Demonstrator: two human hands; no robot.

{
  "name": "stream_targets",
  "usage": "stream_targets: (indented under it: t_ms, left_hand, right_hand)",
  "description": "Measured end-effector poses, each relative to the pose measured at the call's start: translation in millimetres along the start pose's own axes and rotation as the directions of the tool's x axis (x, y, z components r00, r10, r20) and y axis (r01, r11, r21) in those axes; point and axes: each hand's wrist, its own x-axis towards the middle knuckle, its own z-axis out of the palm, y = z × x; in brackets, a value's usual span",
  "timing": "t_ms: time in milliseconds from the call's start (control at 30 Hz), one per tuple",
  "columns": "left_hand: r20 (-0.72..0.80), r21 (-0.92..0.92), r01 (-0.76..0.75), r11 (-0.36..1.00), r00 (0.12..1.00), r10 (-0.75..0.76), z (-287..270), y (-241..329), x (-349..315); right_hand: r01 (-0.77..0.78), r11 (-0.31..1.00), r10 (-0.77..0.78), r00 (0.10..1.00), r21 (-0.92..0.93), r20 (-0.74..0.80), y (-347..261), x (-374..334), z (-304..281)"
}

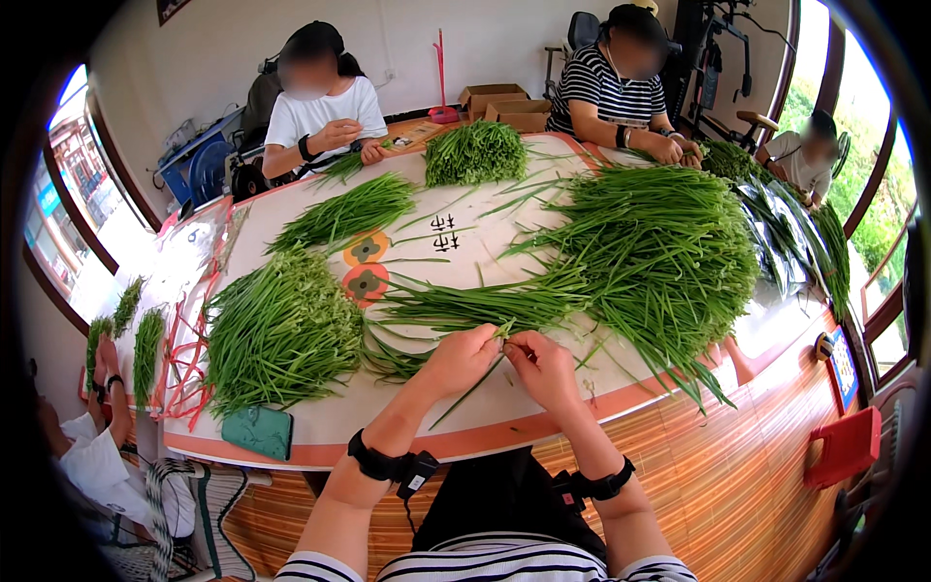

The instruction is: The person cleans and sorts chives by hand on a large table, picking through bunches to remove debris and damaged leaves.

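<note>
My left hand (464, 359) and my right hand (546, 371) meet near the table's front edge, fingers pinched closed. Between the fingertips shows the pale green end of a flowering chive stalk (505, 330); a long thin green stem (467, 396) slants down beneath my left hand. Just beyond my hands lies a loose spread of chive stalks (485, 306). A large heap of chives (669, 262) rises to the right, and a thick stack of them (281, 335), bud ends together, sits to the left.
A teal phone case (257, 433) lies at the front left edge by red ties (192, 354). Further bunches (475, 153) stand at the far side. Two people (335, 112) (621, 87) work across the table, others at both sides. A red stool (844, 448) stands right.
</note>
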Motion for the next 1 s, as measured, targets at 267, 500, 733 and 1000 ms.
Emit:
stream_targets:
  t_ms: [267, 500, 733, 1000]
  left_hand:
    - [0.020, 0.141, -0.165, 0.976, 0.986, 0.164, 0, -17, 1]
    - [-0.108, 0.095, -0.020, 0.995, 0.994, 0.030, -1, -11, 2]
    - [-0.165, -0.107, 0.039, 0.993, 0.985, -0.057, 0, -11, 4]
    - [-0.166, -0.057, -0.011, 0.998, 0.986, 0.002, -1, -13, 4]
  right_hand:
    - [-0.163, 0.984, 0.156, 0.984, 0.077, 0.090, 8, 4, -6]
    - [-0.073, 0.995, 0.074, 0.997, -0.074, 0.010, 18, 15, -22]
    - [0.239, 0.882, -0.197, 0.970, -0.407, 0.142, 19, 6, -14]
    - [0.157, 0.892, -0.125, 0.987, -0.425, 0.102, 15, 9, -11]
